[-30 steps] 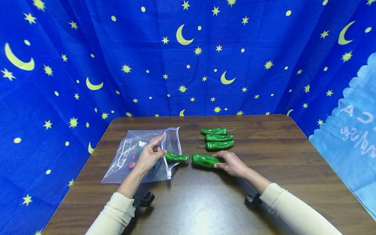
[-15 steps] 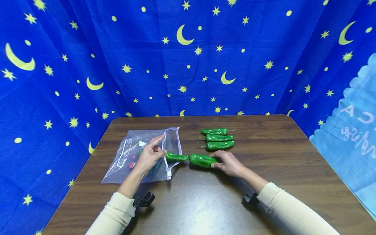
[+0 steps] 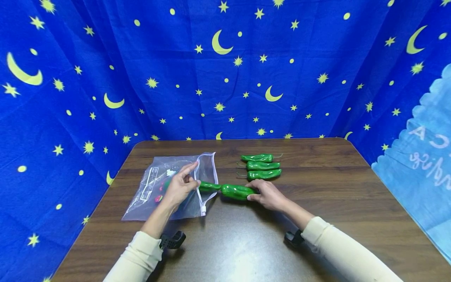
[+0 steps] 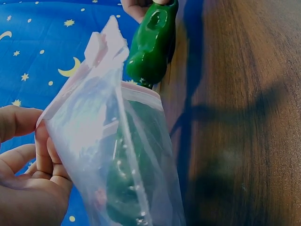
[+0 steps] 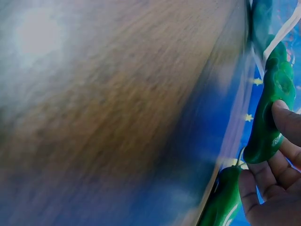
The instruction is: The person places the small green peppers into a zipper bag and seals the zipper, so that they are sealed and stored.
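A clear zip bag (image 3: 148,207) with a white zipper edge lies on the left of the table, its mouth facing right. My left hand (image 3: 179,190) pinches the bag's upper lip between thumb and finger, holding the mouth raised. One green pepper (image 3: 209,187) lies partly inside, its narrow end showing at the mouth. In the left wrist view its body (image 4: 124,174) shows through the plastic. My right hand (image 3: 267,194) grips a second green pepper (image 3: 235,192) by its right end. That pepper's left end meets the narrow end of the first one, right at the bag's opening.
Behind the right hand, three more green peppers (image 3: 263,165) lie in a row on the brown wooden table (image 3: 317,172). A blue curtain (image 3: 197,70) with moons and stars surrounds the back and sides. A light blue cloth (image 3: 423,156) hangs at the right.
My right hand has moved left with its pepper, and the pepper at the mouth has slid farther into the bag. The left hand has stayed in place.
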Motion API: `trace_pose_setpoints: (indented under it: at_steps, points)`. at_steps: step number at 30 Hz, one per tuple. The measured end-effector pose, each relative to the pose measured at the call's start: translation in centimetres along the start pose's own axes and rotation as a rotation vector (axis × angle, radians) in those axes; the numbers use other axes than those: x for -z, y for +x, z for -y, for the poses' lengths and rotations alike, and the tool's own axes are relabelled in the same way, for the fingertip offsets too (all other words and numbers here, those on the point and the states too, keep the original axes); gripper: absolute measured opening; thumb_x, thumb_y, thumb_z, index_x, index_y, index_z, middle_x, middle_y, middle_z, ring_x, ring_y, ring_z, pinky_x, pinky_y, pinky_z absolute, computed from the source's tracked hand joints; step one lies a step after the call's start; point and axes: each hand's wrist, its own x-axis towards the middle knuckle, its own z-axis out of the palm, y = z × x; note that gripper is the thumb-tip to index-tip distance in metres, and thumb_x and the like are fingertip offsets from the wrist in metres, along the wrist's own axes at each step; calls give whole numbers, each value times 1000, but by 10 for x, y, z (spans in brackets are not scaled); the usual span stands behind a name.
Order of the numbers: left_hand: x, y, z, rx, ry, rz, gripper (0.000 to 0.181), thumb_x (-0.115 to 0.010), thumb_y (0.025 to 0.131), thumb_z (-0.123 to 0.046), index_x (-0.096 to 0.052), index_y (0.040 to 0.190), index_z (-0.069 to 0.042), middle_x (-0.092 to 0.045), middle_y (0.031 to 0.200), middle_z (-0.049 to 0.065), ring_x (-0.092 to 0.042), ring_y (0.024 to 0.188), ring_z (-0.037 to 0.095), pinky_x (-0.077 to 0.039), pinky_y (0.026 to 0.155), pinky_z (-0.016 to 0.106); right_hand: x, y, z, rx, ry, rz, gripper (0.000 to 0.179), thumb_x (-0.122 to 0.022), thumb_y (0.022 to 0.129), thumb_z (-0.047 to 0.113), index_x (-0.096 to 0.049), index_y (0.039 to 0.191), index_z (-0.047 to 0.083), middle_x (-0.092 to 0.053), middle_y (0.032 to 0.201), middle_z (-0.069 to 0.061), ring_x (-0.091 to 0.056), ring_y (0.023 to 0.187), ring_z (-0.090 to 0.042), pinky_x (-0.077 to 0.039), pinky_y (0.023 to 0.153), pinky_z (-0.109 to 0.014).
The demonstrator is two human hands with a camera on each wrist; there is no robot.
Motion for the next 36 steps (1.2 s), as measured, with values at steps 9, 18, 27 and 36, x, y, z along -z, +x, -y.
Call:
trace_pose_setpoints:
  at_steps: [9, 18, 27, 36]
  points:
    - [0, -1, -3, -5, -3, 4, 66, -60, 80, 6, -39, 142, -4, -38, 146, 8, -49, 67, -1, -41, 59, 12, -2, 6, 1, -35, -21, 4, 30, -72, 80, 21, -67, 108, 11, -69, 103, -3, -63, 100, -20, -49, 88, -42]
    - [-1, 0, -2, -7, -4, 7, 66, -59, 80, 6, -39, 142, -4, -39, 145, 8, -49, 67, -1, -41, 60, 12, -3, 14, -2, -64, -66, -16, 33, -72, 79, 19, -67, 109, 6, -69, 107, -9, -63, 104, -26, -48, 91, -44]
    - [0, 1, -2, -6, -4, 8, 67, -59, 79, 6, -40, 142, -4, -39, 145, 8, -49, 67, -1, -41, 59, 12, -5, 22, 0, -57, -84, -5, 35, -71, 81, 20, -66, 112, 5, -68, 112, -12, -61, 108, -29, -47, 95, -46]
    - [2, 2, 0, -15, 3, 8, 67, -60, 79, 7, -40, 142, -4, -38, 146, 8, -50, 66, -1, -41, 58, 13, -6, 27, 7, -23, -87, -8, 34, -70, 81, 20, -66, 112, 5, -68, 108, -11, -62, 104, -28, -48, 92, -45]
